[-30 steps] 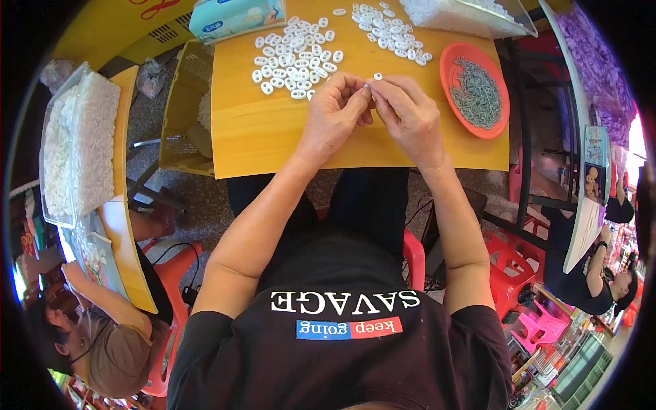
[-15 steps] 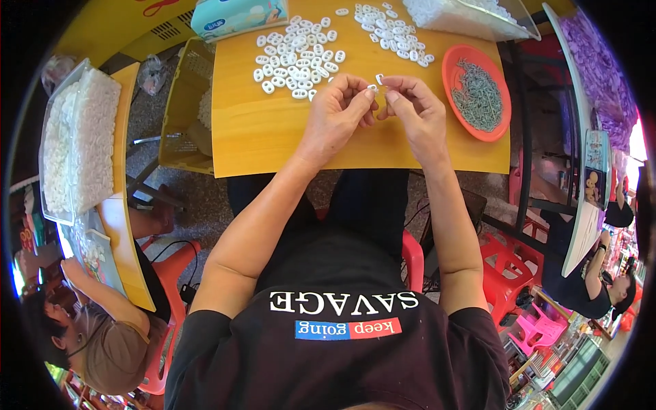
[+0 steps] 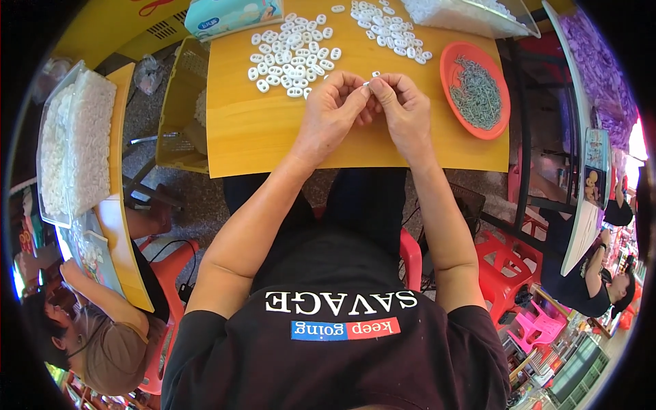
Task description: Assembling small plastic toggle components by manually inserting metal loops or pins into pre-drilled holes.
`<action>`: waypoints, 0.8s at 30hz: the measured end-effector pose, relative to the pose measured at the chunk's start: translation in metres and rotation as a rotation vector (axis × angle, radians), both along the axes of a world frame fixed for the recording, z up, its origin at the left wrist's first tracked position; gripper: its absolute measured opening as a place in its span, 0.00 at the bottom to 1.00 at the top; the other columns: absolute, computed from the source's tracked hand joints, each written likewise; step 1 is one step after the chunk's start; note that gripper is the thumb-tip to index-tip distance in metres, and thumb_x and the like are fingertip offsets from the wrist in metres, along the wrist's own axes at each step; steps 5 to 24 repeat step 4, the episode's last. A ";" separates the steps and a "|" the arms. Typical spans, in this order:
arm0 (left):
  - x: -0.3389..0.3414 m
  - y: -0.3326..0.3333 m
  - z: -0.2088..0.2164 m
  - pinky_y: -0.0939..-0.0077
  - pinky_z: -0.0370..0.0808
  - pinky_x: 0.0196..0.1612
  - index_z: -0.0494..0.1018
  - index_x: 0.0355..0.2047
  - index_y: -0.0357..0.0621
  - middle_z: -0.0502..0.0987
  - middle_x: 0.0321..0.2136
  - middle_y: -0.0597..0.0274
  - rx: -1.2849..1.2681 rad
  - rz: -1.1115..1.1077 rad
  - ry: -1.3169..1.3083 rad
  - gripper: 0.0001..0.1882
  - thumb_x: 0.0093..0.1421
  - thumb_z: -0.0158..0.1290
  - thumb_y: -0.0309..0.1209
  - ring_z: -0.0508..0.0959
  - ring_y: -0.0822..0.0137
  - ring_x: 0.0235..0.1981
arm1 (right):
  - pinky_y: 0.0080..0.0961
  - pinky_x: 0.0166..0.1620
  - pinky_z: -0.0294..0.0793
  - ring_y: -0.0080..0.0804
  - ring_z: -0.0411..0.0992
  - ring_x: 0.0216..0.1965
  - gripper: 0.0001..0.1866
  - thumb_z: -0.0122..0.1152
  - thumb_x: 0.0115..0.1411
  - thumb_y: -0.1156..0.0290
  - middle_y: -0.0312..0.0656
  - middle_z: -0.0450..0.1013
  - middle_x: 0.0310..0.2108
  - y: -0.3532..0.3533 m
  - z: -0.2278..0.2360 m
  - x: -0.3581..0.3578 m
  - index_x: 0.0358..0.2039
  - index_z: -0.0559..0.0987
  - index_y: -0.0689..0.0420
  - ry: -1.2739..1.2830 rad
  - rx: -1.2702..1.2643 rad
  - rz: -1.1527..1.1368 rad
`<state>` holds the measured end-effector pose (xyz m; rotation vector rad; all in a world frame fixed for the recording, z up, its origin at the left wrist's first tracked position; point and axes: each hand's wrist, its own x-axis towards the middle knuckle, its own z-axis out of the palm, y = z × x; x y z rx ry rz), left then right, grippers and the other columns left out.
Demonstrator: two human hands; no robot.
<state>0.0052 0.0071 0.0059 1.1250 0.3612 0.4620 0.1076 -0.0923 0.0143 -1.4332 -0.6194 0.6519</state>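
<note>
Over the middle of the yellow table, my left hand and my right hand meet at the fingertips. Each is closed in a pinch on a small white plastic piece, of which only bits show between the fingers. Whether the hands hold one piece or two joined ones is hidden. Just beyond my left hand spreads a loose pile of white oval two-holed plastic pieces. A smaller group of similar white pieces lies farther off to the right. Beside my right hand stands an orange-red plate holding many small grey metal parts.
A turquoise tissue pack sits at the table's far left corner, and a clear bin of white pieces at the far right. Left of the table stands a yellow crate. People sit at both sides, one near a bin of white parts.
My right hand has moved left against my left hand, so the fingertips now touch. The white piece that showed apart in my right fingers is now close to the left one.
</note>
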 end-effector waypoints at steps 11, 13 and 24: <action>0.002 -0.001 -0.001 0.83 0.70 0.29 0.70 0.40 0.37 0.77 0.28 0.63 -0.038 0.047 0.012 0.08 0.66 0.51 0.30 0.75 0.76 0.26 | 0.17 0.35 0.73 0.28 0.73 0.28 0.07 0.60 0.64 0.67 0.38 0.77 0.30 0.008 -0.008 -0.008 0.38 0.78 0.56 -0.474 -0.116 -0.187; 0.002 -0.001 -0.001 0.83 0.70 0.29 0.70 0.40 0.37 0.77 0.28 0.63 -0.038 0.047 0.012 0.08 0.66 0.51 0.30 0.75 0.76 0.26 | 0.17 0.35 0.73 0.28 0.73 0.28 0.07 0.60 0.64 0.67 0.38 0.77 0.30 0.008 -0.008 -0.008 0.38 0.78 0.56 -0.474 -0.116 -0.187; 0.002 -0.001 -0.001 0.83 0.70 0.29 0.70 0.40 0.37 0.77 0.28 0.63 -0.038 0.047 0.012 0.08 0.66 0.51 0.30 0.75 0.76 0.26 | 0.17 0.35 0.73 0.28 0.73 0.28 0.07 0.60 0.64 0.67 0.38 0.77 0.30 0.008 -0.008 -0.008 0.38 0.78 0.56 -0.474 -0.116 -0.187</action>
